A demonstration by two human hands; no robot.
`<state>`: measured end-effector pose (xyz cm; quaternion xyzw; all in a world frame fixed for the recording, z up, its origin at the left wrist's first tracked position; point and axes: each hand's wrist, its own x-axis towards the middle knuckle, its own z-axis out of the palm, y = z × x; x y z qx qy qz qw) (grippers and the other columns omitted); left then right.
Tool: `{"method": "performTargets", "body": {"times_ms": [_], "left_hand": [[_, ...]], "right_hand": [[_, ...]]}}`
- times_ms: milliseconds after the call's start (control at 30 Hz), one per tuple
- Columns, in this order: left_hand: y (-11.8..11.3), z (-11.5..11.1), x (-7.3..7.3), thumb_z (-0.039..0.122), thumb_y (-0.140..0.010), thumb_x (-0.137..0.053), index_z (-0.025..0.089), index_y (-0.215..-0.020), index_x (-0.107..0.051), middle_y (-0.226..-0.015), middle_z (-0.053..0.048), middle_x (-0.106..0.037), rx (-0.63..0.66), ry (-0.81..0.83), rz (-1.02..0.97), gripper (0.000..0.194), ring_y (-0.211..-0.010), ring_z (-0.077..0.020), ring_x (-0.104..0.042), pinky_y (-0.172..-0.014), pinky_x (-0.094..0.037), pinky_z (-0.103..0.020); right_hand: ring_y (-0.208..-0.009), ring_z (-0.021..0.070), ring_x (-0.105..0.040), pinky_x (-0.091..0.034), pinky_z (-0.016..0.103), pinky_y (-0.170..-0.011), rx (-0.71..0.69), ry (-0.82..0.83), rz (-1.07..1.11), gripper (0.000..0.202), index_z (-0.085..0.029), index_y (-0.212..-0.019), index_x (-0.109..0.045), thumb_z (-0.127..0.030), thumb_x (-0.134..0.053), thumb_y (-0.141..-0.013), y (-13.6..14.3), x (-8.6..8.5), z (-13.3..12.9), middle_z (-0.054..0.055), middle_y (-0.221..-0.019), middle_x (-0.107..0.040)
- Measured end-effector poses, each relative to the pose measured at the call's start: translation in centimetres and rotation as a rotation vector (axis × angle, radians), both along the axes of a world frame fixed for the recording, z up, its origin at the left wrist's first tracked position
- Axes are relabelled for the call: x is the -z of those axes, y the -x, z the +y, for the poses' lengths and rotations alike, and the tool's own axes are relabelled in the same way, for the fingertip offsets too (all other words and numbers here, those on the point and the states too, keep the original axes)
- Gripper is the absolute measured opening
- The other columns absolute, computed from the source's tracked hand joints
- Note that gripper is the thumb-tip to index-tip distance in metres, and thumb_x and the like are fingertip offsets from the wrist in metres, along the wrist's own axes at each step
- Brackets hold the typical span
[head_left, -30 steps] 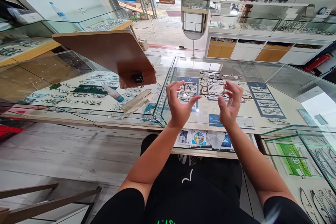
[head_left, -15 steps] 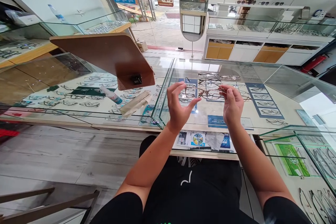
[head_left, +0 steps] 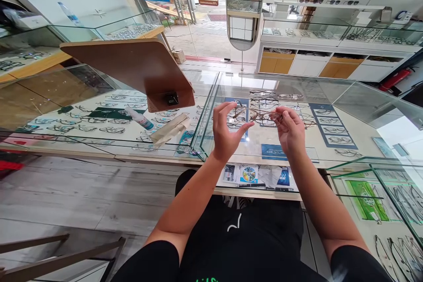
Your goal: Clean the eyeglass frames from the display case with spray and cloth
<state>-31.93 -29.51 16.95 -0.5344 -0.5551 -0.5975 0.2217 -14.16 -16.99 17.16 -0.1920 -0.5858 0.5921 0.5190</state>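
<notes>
A pair of thin-framed eyeglasses (head_left: 253, 113) is held up over the glass counter, its right end pinched between the thumb and fingers of my right hand (head_left: 291, 131). My left hand (head_left: 228, 134) is at the other end, thumb stretched out and well apart from the curved fingers. Whether its fingertips touch the frame I cannot tell. Several other eyeglasses (head_left: 263, 93) lie inside the case behind, so the held frame's outline partly blends with them.
A brown tilted board (head_left: 132, 59), seen from behind, stands on the counter to the left. Near it are a white spray bottle (head_left: 139, 118) and a folded beige cloth (head_left: 172, 130). The glass display case (head_left: 231, 150) has raised edges; another case (head_left: 390, 202) stands at right.
My right hand has shifted slightly left with the eyeglasses, and the frame has turned a little. My left hand has moved slightly right, its thumb and fingers still apart.
</notes>
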Motion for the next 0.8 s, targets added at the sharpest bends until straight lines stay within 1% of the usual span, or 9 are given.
{"method": "performTargets", "body": {"times_ms": [67, 200, 267, 333, 500, 600, 667, 733, 800], "left_hand": [[0.0, 0.0, -0.1, 0.053, -0.089, -0.088, 0.026, -0.144, -0.057, -0.135, -0.013, -0.066, -0.011, 0.017, 0.029, 0.069, -0.129, -0.0303, -0.067, -0.106, -0.061, -0.047], [-0.2, 0.1, -0.5, 0.047, -0.09, -0.089, 0.026, -0.145, -0.057, -0.133, -0.012, -0.067, 0.008, 0.029, 0.115, 0.067, -0.127, -0.0291, -0.068, -0.109, -0.06, -0.048], [-0.3, 0.0, -0.6, 0.045, -0.091, -0.089, 0.027, -0.146, -0.056, -0.133, -0.012, -0.067, 0.02, 0.044, 0.145, 0.067, -0.127, -0.0292, -0.068, -0.109, -0.06, -0.048], [-0.4, 0.0, -0.6, 0.042, -0.091, -0.089, 0.027, -0.146, -0.056, -0.134, -0.012, -0.067, 0.034, 0.053, 0.162, 0.066, -0.127, -0.0294, -0.068, -0.109, -0.06, -0.048], [-0.4, -0.2, -0.7, 0.041, -0.092, -0.088, 0.025, -0.147, -0.057, -0.134, -0.013, -0.067, 0.1, 0.083, 0.172, 0.065, -0.128, -0.0295, -0.068, -0.109, -0.061, -0.047], [-0.4, -0.2, -0.6, 0.042, -0.093, -0.087, 0.025, -0.147, -0.058, -0.134, -0.013, -0.067, 0.166, 0.139, 0.116, 0.063, -0.125, -0.0289, -0.068, -0.098, -0.064, -0.042], [-0.3, -0.1, -0.4, 0.044, -0.092, -0.088, 0.025, -0.146, -0.059, -0.134, -0.013, -0.067, 0.224, 0.162, 0.052, 0.063, -0.119, -0.0267, -0.07, -0.091, -0.064, -0.038], [-0.2, 0.0, -0.2, 0.046, -0.09, -0.09, 0.024, -0.145, -0.061, -0.134, -0.013, -0.066, 0.284, 0.172, -0.014, 0.065, -0.114, -0.0243, -0.072, -0.091, -0.064, -0.037], [0.0, 0.1, 0.0, 0.047, -0.088, -0.091, 0.024, -0.144, -0.062, -0.134, -0.012, -0.066, 0.333, 0.182, -0.069, 0.067, -0.113, -0.0237, -0.073, -0.093, -0.063, -0.037]], "right_hand": [[-0.108, 0.0264, -0.077, -0.061, 0.048, -0.103, 0.049, -0.094, -0.03, 0.025, -0.028, -0.113, -0.077, -0.049, -0.069, -0.102, -0.3, -0.2, 0.1, 0.007, -0.111, -0.079], [-0.118, 0.0296, -0.071, -0.056, 0.052, -0.107, 0.219, -0.501, -0.199, 0.021, -0.029, -0.112, -0.078, -0.045, -0.07, -0.101, -0.7, -1.3, -0.5, 0.009, -0.118, -0.076], [-0.117, 0.0309, -0.07, -0.054, 0.054, -0.107, 0.235, -0.633, -0.295, 0.016, -0.029, -0.107, -0.079, -0.042, -0.07, -0.101, -0.8, -1.7, -1.0, 0.009, -0.117, -0.075], [-0.116, 0.031, -0.07, -0.053, 0.055, -0.106, 0.216, -0.68, -0.34, 0.013, -0.029, -0.101, -0.079, -0.039, -0.07, -0.102, -0.8, -1.9, -1.3, 0.009, -0.115, -0.075], [-0.118, 0.0305, -0.069, -0.051, 0.055, -0.108, 0.114, -0.618, -0.357, 0.014, -0.029, -0.097, -0.079, -0.039, -0.071, -0.102, -0.8, -1.6, -0.8, 0.008, -0.118, -0.075], [-0.124, 0.0313, -0.07, -0.051, 0.056, -0.112, 0.005, -0.533, -0.357, 0.017, -0.029, -0.096, -0.078, -0.043, -0.071, -0.102, -0.9, -1.4, -0.2, 0.008, -0.125, -0.076], [-0.128, 0.0318, -0.069, -0.051, 0.055, -0.112, -0.086, -0.462, -0.351, 0.019, -0.028, -0.094, -0.078, -0.045, -0.072, -0.101, -0.9, -1.3, 0.2, 0.008, -0.13, -0.077], [-0.123, 0.0307, -0.071, -0.056, 0.049, -0.102, -0.193, -0.359, -0.345, 0.021, -0.027, -0.092, -0.078, -0.047, -0.074, -0.099, -0.9, -1.1, 0.6, 0.007, -0.126, -0.08], [-0.106, 0.0272, -0.074, -0.059, 0.043, -0.087, -0.289, -0.252, -0.337, 0.025, -0.026, -0.092, -0.078, -0.05, -0.076, -0.097, -0.8, -1.0, 0.8, 0.006, -0.114, -0.082]]}}
